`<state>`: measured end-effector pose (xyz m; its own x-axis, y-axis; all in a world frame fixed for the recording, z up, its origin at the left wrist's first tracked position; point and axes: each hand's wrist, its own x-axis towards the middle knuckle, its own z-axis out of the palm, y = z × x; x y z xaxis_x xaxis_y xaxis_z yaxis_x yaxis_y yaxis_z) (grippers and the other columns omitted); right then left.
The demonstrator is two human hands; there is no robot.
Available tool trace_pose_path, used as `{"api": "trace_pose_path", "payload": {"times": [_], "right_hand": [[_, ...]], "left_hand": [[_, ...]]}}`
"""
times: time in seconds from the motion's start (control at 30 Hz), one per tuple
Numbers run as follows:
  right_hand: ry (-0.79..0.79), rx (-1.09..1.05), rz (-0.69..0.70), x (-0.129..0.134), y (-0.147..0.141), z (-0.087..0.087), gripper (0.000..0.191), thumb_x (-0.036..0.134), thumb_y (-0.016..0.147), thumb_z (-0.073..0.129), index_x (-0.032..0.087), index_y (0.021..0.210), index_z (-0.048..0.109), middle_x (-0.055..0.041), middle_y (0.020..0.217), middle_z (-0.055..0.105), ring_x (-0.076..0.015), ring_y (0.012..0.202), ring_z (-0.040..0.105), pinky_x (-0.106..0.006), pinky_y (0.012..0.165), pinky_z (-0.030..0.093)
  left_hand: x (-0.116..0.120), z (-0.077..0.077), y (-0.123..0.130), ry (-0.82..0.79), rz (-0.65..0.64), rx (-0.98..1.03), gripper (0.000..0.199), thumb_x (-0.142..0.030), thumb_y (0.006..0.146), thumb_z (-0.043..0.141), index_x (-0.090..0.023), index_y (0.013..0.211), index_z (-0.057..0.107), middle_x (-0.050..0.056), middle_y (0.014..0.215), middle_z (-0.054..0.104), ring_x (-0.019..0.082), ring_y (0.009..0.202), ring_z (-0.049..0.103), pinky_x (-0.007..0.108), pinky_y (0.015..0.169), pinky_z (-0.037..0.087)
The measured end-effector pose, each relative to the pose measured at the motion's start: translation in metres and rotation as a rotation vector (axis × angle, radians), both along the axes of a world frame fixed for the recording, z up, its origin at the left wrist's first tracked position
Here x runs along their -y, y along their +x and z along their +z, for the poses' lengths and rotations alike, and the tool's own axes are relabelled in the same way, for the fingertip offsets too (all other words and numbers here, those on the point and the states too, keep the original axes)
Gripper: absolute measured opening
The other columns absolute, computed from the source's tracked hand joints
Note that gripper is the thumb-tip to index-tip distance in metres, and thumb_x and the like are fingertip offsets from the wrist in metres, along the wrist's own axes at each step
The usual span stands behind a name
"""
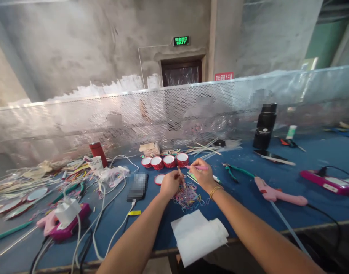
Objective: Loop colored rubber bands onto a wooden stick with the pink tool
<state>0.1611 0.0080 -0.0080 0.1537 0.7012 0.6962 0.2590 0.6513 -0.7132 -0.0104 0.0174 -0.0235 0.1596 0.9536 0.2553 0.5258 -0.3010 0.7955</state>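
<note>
My right hand (202, 176) is closed around a pink pen (199, 167), its tip pointing left. My left hand (171, 184) pinches a thin tan, stick-like piece (179, 172) close to the pen's tip. I cannot tell whether pen and piece touch. Below both hands lies a loose pile of small coloured loops (188, 197). Stacks of round red-rimmed discs with white tops (169, 161) stand in a row just beyond the hands. Another white disc (159, 179) lies beside my left hand, partly covered by it.
White cloth or paper (199, 233) lies at the front edge. A phone (137, 186) with a cable is on the left, near a magenta power strip (73, 224). Green-handled pliers (237, 171), a pink glue gun (273, 192) and a black bottle (265, 127) stand or lie right. A perforated metal screen (163, 114) runs behind.
</note>
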Motion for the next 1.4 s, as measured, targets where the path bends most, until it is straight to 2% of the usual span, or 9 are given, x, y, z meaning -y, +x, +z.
{"api": "trace_pose_path", "payload": {"times": [0.2,0.47,0.63,0.73,0.8,0.93,1.4], "right_hand": [[-0.045,-0.023,-0.007,0.0,-0.001,0.0,0.014,0.028,0.078,0.057,0.024,0.066,0.053,0.0007,0.062,0.065,-0.0193,0.065,0.066,-0.029,0.067,0.048],[-0.023,0.035,0.04,0.008,-0.004,0.005,0.015,0.03,0.08,0.058,0.023,0.067,0.058,-0.0017,0.068,0.07,-0.021,0.072,0.069,-0.03,0.07,0.05],[-0.034,0.062,0.09,0.004,-0.007,-0.002,0.015,0.034,0.08,0.06,0.023,0.07,0.059,-0.0022,0.071,0.071,-0.0211,0.072,0.068,-0.03,0.069,0.05],[-0.04,0.03,0.137,0.003,-0.007,-0.005,0.013,0.032,0.082,0.059,0.023,0.071,0.058,-0.0021,0.073,0.071,-0.0214,0.075,0.07,-0.03,0.07,0.05],[-0.039,0.033,0.12,0.002,-0.007,-0.005,0.014,0.031,0.082,0.058,0.023,0.071,0.058,-0.0023,0.072,0.071,-0.0214,0.074,0.07,-0.03,0.069,0.049],[-0.028,0.063,0.072,0.001,-0.006,-0.005,0.015,0.032,0.082,0.058,0.023,0.071,0.057,-0.0022,0.071,0.07,-0.0207,0.07,0.067,-0.03,0.067,0.048],[-0.006,0.094,0.046,0.0,-0.006,-0.004,0.015,0.031,0.082,0.056,0.024,0.07,0.057,-0.0013,0.07,0.07,-0.0198,0.07,0.066,-0.029,0.068,0.047]], "left_hand": [[-0.006,-0.006,0.001,0.007,-0.019,0.003,0.016,-0.028,0.086,0.059,-0.019,0.087,0.071,0.004,0.08,0.075,0.018,0.073,0.068,0.025,0.067,0.048],[-0.011,-0.011,0.001,-0.069,-0.067,0.159,0.019,-0.034,0.085,0.059,-0.016,0.079,0.065,0.002,0.072,0.07,0.014,0.062,0.062,0.023,0.057,0.043],[-0.014,-0.014,0.002,-0.059,-0.041,0.176,0.02,-0.036,0.08,0.066,-0.016,0.078,0.068,0.003,0.07,0.07,0.016,0.064,0.062,0.025,0.061,0.047],[-0.017,-0.017,0.001,-0.059,-0.076,0.237,0.021,-0.037,0.079,0.069,-0.016,0.081,0.069,0.003,0.073,0.071,0.016,0.066,0.064,0.026,0.064,0.05],[-0.017,-0.018,0.001,-0.063,-0.099,0.258,0.021,-0.036,0.079,0.068,-0.015,0.082,0.069,0.003,0.074,0.071,0.016,0.066,0.064,0.026,0.064,0.05],[-0.016,-0.016,0.001,-0.061,-0.092,0.229,0.021,-0.037,0.081,0.068,-0.015,0.08,0.068,0.003,0.072,0.07,0.015,0.065,0.063,0.025,0.062,0.049],[-0.008,-0.006,0.004,-0.045,-0.019,0.138,0.023,-0.039,0.081,0.067,-0.017,0.078,0.069,0.003,0.069,0.07,0.017,0.066,0.063,0.025,0.061,0.048]]}}
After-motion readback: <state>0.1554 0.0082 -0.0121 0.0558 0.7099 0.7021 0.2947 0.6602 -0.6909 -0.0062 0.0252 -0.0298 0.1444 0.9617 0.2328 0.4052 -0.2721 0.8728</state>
